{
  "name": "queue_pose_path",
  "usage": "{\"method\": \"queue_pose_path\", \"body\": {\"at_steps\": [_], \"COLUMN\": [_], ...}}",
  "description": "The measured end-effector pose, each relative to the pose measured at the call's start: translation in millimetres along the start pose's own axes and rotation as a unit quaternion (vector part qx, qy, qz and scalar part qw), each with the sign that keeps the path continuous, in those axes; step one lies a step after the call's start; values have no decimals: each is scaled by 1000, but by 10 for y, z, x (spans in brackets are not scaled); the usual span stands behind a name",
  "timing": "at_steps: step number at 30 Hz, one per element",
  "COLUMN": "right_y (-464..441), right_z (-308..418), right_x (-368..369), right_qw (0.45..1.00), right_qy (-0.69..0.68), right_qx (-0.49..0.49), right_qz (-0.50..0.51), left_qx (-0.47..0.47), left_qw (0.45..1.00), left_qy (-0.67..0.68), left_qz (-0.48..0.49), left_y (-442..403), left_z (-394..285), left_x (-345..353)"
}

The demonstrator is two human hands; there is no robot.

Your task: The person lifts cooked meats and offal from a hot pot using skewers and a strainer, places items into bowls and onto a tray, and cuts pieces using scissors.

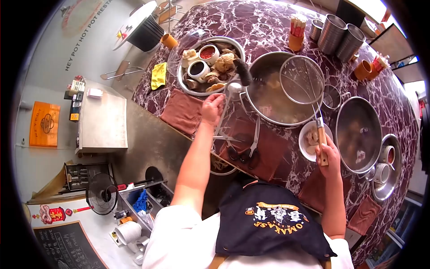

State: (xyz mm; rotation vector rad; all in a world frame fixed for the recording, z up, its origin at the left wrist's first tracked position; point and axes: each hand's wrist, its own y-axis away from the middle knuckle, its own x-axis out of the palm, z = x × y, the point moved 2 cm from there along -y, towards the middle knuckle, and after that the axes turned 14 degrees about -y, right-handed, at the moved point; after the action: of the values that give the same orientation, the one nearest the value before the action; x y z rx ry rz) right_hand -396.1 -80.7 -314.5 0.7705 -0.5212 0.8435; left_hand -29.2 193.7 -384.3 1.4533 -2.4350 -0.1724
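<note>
My right hand (330,159) is wrapped round the wooden handle of a wire-mesh strainer (302,80). Its round mesh overlaps the right side of a large metal pot (251,96) of cloudy broth. Below the strainer, a white bowl (309,141) holds pale pieces of food. My left hand (212,109) is closed in a pinch beside a long metal utensil handle (225,112); whatever its fingers grip is hidden. Near the pot's left rim is a dark, rough, elongated thing (243,72). Two pairs of scissors (251,154) lie on brown cloth (273,157).
A metal bowl (180,76) of food and sauce cups stands at the back left, near a yellow packet (158,75). Another pot (339,134) and a tray (385,194) with cups are at right. Metal canisters (332,33) and chopstick holders (295,42) line the back.
</note>
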Motion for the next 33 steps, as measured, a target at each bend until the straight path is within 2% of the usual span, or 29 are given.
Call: {"method": "queue_pose_path", "body": {"at_steps": [3, 4, 6, 8, 10, 11, 12, 13, 14, 16, 17, 18, 19, 20, 22, 24, 25, 26, 28, 30, 31, 33], "right_y": [-41, -49, -72, -100, -126, -157, -180, -198, -293, -439, -508, -581, -656, -765, -970, -1145, -1248, -1354, -1466, -1434, -1331, -1297], "right_z": [-83, -100, -133, -209, -287, -332, -365, -354, -389, -347, -270, -225, -189, -176, -185, -276, -342, -376, -320, -102, 38, 182], "right_x": [8, 29, 101, 119, 188, 232, 274, 317, 254, 153, 194, 289, 336, 332, 327, 377, 329, 318, 238, 260, 290, 70], "right_qw": [1000, 1000, 1000, 998, 997, 993, 988, 983, 966, 907, 822, 712, 706, 672, 631, 615, 624, 637, 752, 835, 882, 919], "right_qy": [2, 3, 10, 37, 43, 69, 96, 140, 216, 383, 517, 634, 654, 691, 742, 759, 758, 755, 646, 546, 463, 382], "right_qx": [-1, -4, -3, -11, -24, -32, -39, -32, -84, -129, -212, -285, -236, -221, -170, -174, -149, -83, -95, -53, 51, 85], "right_qz": [-11, -28, -28, -49, -64, -88, -115, -117, -115, -121, -112, -98, -135, -146, -149, -122, -120, -134, -92, -29, -74, -46], "left_qx": [-5, 11, 22, 90, 34, 31, -15, -27, -37, -41, -40, -39, -1, 38, 35, 80, 74, 67, 34, 13, 4, -10], "left_qw": [997, 991, 974, 933, 850, 776, 690, 681, 672, 683, 692, 699, 722, 744, 792, 837, 866, 893, 917, 934, 939, 945], "left_qy": [-67, -127, -227, -347, -526, -629, -721, -729, -736, -727, -717, -709, -686, -660, -604, -533, -486, -436, -381, -334, -319, -306], "left_qz": [-34, -50, -17, -25, -29, -33, -62, -61, -64, -56, -69, -82, -88, -95, -82, -91, -91, -93, -111, -129, -126, -113], "left_y": [-240, -343, -714, -1109, -1375, -1553, -1591, -1634, -1706, -1751, -1715, -1648, -1533, -1424, -1198, -773, -530, -305, -21, 276, 390, 550], "left_z": [-324, -433, -516, -516, -575, -470, -437, -291, -159, -25, -3, 28, 56, 105, 265, 266, 225, 202, 413, 478, 519, 481], "left_x": [-485, -634, -1049, -1253, -1222, -1213, -1071, -1016, -1008, -997, -991, -1028, -1076, -1142, -1366, -1435, -1391, -1364, -1513, -1435, -1386, -1220]}}
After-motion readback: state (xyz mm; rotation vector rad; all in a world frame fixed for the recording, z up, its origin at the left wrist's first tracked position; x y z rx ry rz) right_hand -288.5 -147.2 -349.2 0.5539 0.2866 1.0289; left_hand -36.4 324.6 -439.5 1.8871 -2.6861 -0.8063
